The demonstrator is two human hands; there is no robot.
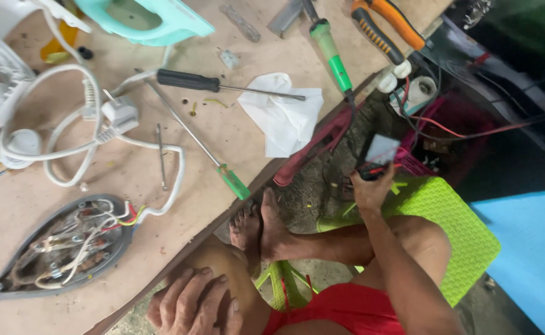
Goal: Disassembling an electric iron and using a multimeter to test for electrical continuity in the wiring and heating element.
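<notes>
My right hand (371, 189) reaches out over the floor and grips a small dark device with a grey screen (381, 151), red and black leads trailing from it. Resting flat on my knee at the board's near edge is my left hand (193, 305), holding nothing. On the wooden board lies an opened iron soleplate (61, 245) with bare wiring showing. Its white cord and plug (114, 118) loop beside it. A green-handled screwdriver (223, 170) and a black-handled screwdriver (216, 84) lie close by.
A crumpled white tissue (281, 115), a green soldering iron (331, 53), orange-handled pliers (387, 28) and a teal iron shell (148, 22) sit on the board (36, 198). A pink basket (421, 164) with wires, a white plug block (412, 93), a green mat (446, 217) and a blue mat (533, 248) lie on the floor.
</notes>
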